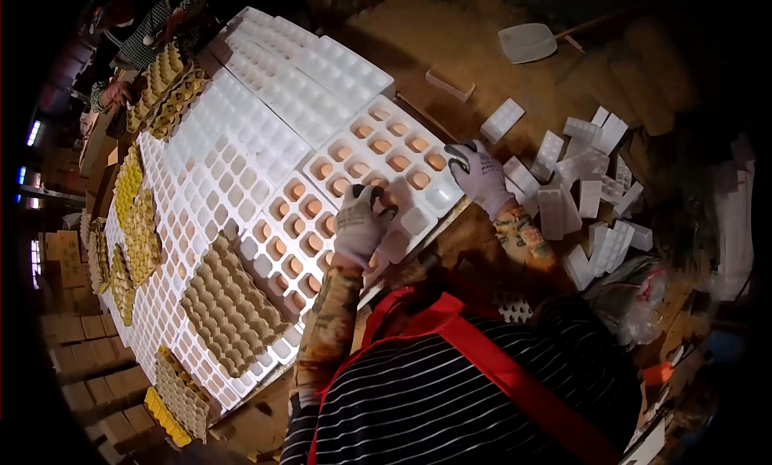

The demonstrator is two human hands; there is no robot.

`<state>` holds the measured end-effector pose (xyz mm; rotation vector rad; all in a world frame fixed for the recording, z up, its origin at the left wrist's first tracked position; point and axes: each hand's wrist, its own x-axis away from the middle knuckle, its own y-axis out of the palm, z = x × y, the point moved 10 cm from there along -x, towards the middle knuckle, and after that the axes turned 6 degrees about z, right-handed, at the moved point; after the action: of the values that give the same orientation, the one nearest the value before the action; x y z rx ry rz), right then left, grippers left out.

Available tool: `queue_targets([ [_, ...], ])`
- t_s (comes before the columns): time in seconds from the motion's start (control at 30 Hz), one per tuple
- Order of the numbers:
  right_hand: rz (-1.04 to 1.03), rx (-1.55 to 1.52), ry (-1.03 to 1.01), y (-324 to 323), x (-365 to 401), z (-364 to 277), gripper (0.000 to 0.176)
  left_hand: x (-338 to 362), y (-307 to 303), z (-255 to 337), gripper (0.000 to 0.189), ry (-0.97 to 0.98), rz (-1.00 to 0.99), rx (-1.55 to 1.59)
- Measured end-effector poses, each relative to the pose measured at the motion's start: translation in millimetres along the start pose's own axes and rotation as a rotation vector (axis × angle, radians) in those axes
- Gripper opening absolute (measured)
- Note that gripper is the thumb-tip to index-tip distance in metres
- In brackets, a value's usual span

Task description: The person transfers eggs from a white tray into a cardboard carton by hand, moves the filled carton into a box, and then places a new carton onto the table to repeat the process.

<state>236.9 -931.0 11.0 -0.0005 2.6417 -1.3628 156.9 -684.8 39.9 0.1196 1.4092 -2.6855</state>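
Note:
My left hand (363,224), in a pale glove with dark fingertips, reaches over a white foam egg tray (438,195). Its fingers curl down around an egg (388,199) that they partly cover. Brown eggs (398,163) sit one to a cell in this tray, while some cells along its near edge hold none. At the tray's right edge is my gloved right hand (478,175), its bent fingers apart and nothing visible between them. More eggs (295,227) fill the neighbouring foam tray to the left.
Many white foam trays (233,135) cover the table. A brown pulp tray (233,304) lies across them; yellowish pulp trays (165,87) are stacked at the far left. White foam cartons (595,159) and a white dustpan (527,43) lie on the floor. Another person's hand (117,93) shows at upper left.

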Motion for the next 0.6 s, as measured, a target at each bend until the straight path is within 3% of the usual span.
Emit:
queue_targets([
  [0.1, -0.073, 0.058, -0.039, -2.5, 15.8, 1.4, 0.045, -10.5, 37.0, 1.4, 0.035, -0.032, -0.101, -0.182],
  [0.17, -0.132, 0.019, -0.025, -1.5, 15.0, 6.9, 0.046, -6.7, 38.0, 22.6, 0.036, 0.044, -0.019, -0.132],
  [0.2, -0.141, 0.009, -0.026, -1.6, 13.2, 8.3, 0.046, -0.3, 41.4, 32.9, 0.040, -0.024, -0.095, -0.012],
  [0.27, -0.077, -0.100, -0.067, -10.2, 11.4, 1.4, 0.046, 15.9, 54.7, 70.5, 0.045, 0.038, -0.245, -0.156],
  [0.33, -0.089, -0.167, -0.057, -3.9, 14.0, -16.6, 0.046, 25.9, 77.0, 60.5, 0.048, -0.016, -0.343, -0.157],
  [0.4, 0.150, -0.449, -0.307, -16.3, 22.2, -46.1, 0.045, 23.8, 58.0, 46.6, 0.052, -0.103, -0.132, 0.035],
  [0.43, 0.089, -0.463, -0.366, 3.5, 24.2, -48.1, 0.043, 29.0, 52.1, 17.0, 0.047, -0.002, 0.108, 0.049],
  [0.47, 0.074, -0.475, -0.372, 15.1, 28.1, -46.3, 0.043, 47.2, 69.5, -38.0, 0.037, -0.451, 0.040, 0.538],
  [0.53, 0.174, -0.264, -0.548, 26.8, 40.9, -56.2, 0.042, 68.6, 53.7, -53.1, 0.031, -0.631, 0.238, 0.963],
  [0.6, 0.160, -0.299, -0.585, 36.1, 44.3, -56.2, 0.040, 79.9, 48.0, -45.9, 0.033, -0.483, 0.283, 0.792],
])
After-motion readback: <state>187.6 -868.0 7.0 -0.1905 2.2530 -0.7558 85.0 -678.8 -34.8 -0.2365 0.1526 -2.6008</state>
